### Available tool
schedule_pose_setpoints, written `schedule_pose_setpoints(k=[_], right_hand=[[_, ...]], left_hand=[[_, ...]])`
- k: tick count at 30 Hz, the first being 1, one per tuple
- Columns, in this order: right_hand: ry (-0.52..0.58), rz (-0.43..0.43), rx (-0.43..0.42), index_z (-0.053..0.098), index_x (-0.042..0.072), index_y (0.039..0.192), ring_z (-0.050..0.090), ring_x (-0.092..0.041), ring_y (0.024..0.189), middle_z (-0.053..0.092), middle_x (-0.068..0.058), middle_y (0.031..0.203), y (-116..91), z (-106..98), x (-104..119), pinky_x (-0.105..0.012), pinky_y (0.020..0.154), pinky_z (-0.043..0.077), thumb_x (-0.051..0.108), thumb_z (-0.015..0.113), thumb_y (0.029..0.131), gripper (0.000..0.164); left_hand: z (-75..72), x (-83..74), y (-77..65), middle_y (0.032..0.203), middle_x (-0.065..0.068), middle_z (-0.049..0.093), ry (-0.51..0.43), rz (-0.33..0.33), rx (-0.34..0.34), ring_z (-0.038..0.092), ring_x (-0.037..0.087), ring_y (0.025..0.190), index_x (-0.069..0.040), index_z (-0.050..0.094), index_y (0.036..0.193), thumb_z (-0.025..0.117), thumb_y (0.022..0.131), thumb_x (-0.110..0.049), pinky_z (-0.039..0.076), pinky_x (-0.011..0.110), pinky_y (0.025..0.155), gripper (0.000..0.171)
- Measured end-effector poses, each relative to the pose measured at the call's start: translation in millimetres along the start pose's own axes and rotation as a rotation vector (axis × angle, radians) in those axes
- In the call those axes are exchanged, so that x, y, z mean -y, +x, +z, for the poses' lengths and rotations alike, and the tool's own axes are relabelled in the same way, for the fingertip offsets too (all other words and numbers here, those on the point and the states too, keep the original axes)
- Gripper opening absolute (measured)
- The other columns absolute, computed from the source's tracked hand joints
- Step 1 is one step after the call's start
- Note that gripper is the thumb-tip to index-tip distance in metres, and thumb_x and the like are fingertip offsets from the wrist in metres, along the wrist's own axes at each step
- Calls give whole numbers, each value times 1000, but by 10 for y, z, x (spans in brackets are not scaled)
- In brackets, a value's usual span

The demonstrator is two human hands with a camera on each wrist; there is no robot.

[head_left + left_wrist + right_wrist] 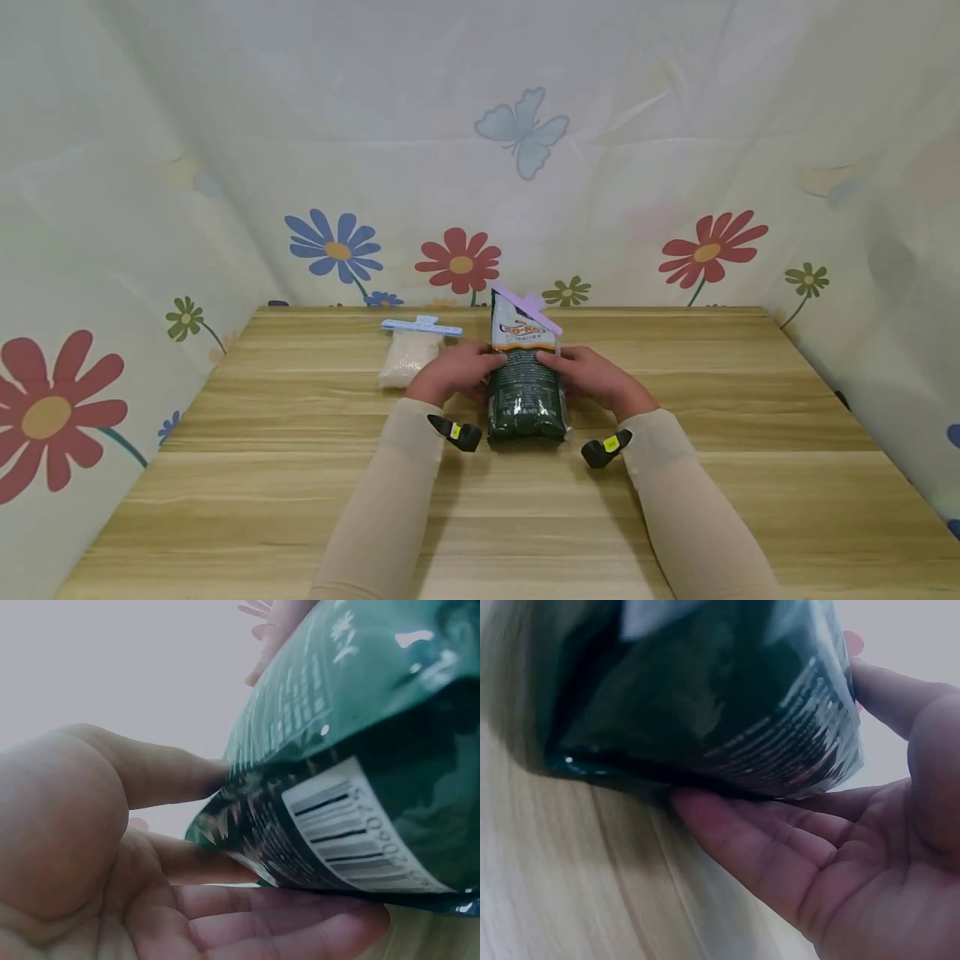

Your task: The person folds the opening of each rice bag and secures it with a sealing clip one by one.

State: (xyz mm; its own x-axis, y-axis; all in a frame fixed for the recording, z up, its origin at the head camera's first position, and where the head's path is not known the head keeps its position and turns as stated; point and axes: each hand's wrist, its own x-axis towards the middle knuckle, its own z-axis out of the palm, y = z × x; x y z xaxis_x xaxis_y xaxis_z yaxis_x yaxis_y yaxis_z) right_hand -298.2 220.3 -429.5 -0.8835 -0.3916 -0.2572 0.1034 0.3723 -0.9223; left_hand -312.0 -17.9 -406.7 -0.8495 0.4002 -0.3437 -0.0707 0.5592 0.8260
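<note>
A dark green and white food bag (pixel 527 392) lies at the middle of the table, its top closed by a purple sealing clip (pixel 528 308) that sits at a slant. My left hand (pixel 461 369) grips the bag's left side, thumb on top and fingers under the edge. On the opposite side my right hand (pixel 596 377) holds it the same way. In the left wrist view a barcode (pixel 360 832) shows on the bag's side, above the fingers (pixel 277 922). The right wrist view has the fingers (pixel 742 840) beneath the bag's lower edge.
Left of the green bag lies a small clear bag of white grains (pixel 408 358), closed with a light blue sealing clip (pixel 422 326). The wooden table (pixel 750 400) ends at a flower-print cloth wall (pixel 600 200) behind and at both sides.
</note>
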Motion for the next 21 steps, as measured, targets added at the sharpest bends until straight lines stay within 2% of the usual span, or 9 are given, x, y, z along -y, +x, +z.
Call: schedule_pose_setpoints(k=[4,9,13,17,21], right_hand=[[-17,7,-11,50,1,136,66,-21,93,65,-16,116,0,12,0,-39,80,57,53,51,96,65],[-38,1,-20,49,0,135,67,-21,94,65,-17,116,-6,23,7,-40,80,57,51,52,96,64],[-64,1,-24,51,-1,133,67,-20,92,65,-16,114,-18,27,19,-40,80,57,48,55,95,62],[-116,10,-49,55,0,129,66,-19,88,66,-14,110,-33,27,42,-39,78,57,48,58,94,60],[-159,14,-76,58,-1,123,65,-18,87,65,-13,107,-39,28,57,-39,78,58,49,59,93,59]], left_hand=[[-3,-16,-16,122,18,62,32,9,7,71,26,80,-2,47,139,54,99,-35,59,38,69,52],[2,-18,-15,117,16,64,92,2,-16,70,24,78,-1,51,134,55,98,-36,59,36,67,50],[15,-1,-1,108,13,66,172,2,-56,69,22,76,-2,56,129,55,98,-38,58,34,66,48],[33,0,6,104,9,66,247,14,-112,66,20,78,-6,57,131,55,97,-40,54,33,70,48],[43,-13,1,105,9,66,266,30,-144,65,20,75,-8,54,135,56,96,-39,52,33,70,50]])
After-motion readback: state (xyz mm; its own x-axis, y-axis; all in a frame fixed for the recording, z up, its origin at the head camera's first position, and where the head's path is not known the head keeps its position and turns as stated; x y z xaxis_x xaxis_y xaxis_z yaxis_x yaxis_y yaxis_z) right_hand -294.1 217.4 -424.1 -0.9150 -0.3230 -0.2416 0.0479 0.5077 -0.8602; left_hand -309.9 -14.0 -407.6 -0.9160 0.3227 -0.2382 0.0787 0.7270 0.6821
